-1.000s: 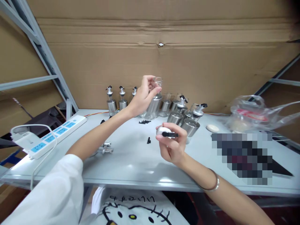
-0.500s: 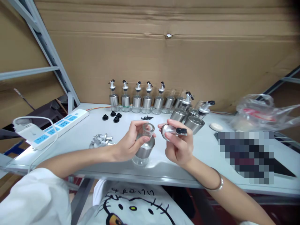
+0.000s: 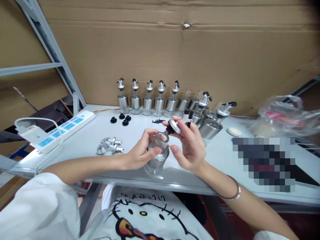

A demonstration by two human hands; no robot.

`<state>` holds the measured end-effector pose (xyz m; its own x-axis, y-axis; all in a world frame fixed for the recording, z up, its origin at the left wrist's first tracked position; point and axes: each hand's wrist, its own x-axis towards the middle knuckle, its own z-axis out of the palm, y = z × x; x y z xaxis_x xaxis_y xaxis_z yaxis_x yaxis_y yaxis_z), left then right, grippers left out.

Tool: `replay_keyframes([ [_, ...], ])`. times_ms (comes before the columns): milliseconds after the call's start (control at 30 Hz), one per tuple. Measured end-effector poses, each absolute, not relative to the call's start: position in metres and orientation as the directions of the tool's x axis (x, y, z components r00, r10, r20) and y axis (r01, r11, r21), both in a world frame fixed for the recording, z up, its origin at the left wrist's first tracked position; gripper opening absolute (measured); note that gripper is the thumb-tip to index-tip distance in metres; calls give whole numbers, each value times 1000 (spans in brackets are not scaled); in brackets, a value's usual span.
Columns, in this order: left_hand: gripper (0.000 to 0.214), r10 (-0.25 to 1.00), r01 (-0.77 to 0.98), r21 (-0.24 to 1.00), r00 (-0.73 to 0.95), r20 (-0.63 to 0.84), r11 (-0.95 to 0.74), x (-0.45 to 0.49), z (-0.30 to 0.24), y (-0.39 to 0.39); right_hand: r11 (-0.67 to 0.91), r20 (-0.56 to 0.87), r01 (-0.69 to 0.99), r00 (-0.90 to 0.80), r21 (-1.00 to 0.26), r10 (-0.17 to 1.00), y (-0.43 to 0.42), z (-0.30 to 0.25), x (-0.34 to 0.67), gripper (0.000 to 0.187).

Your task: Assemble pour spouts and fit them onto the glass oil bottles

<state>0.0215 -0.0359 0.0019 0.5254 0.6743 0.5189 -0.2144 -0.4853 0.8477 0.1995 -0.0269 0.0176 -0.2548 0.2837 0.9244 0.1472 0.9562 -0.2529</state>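
A glass bottle with a steel sleeve (image 3: 158, 162) stands near the table's front edge, its mouth uncovered. My left hand (image 3: 140, 151) is wrapped round its neck. Just above and to the right of the mouth, my right hand (image 3: 191, 146) grips a silver-and-black pour spout (image 3: 174, 126) between thumb side and fingers. The spout lies tilted, its black ribbed stopper pointing down left toward the bottle, apart from it. Left of the bottle is a small pile of silver spout parts (image 3: 110, 146). Behind it lie several black stoppers (image 3: 125, 122) and small black pieces (image 3: 158, 121).
A row of bottles with spouts (image 3: 147, 103) lines the cardboard wall; more bottles (image 3: 211, 128) stand at right, some without spouts. A white power strip (image 3: 67, 130) runs along the left. On the right are a white oval object (image 3: 234, 132), a plastic bag (image 3: 280, 116) and a blurred-out dark item (image 3: 265, 166).
The spout has turned in my right hand, so its black stopper now points down toward the bottle mouth. My left hand stays on the bottle. The view has shifted slightly.
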Motion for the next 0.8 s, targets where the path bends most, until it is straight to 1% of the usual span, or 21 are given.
replay_keyframes([
  [67,56,706,-212,898,558,436,-386,21,-9,-36,957,917,115,-276,-266,288,-29,19,198,67],
  [133,74,716,-196,938,606,346,-287,22,-17,-34,959,914,118,-292,-257,281,-31,21,198,70],
  [167,78,715,-172,952,631,303,-251,23,-19,-33,960,915,131,-296,-246,275,-31,21,198,71],
  [233,74,686,-112,970,689,233,-217,25,-19,-30,963,920,163,-295,-217,257,-31,21,199,73],
  [300,63,632,-66,974,751,190,-215,27,-15,-27,965,929,174,-282,-195,239,-31,21,199,72],
  [367,55,596,-28,975,787,158,-221,28,-10,-26,966,933,160,-268,-202,240,-31,22,198,70],
  [467,51,611,39,971,783,117,-237,27,-8,-26,968,928,115,-282,-221,245,-31,25,198,67],
  [567,51,628,87,966,773,90,-245,26,-10,-27,971,928,98,-290,-216,236,-31,28,198,64],
  [700,49,625,100,967,778,71,-234,26,-13,-27,967,919,57,-302,-249,255,-31,29,198,61],
  [800,47,615,40,972,781,114,-231,28,-12,-27,958,900,8,-340,-288,273,-30,28,199,64],
])
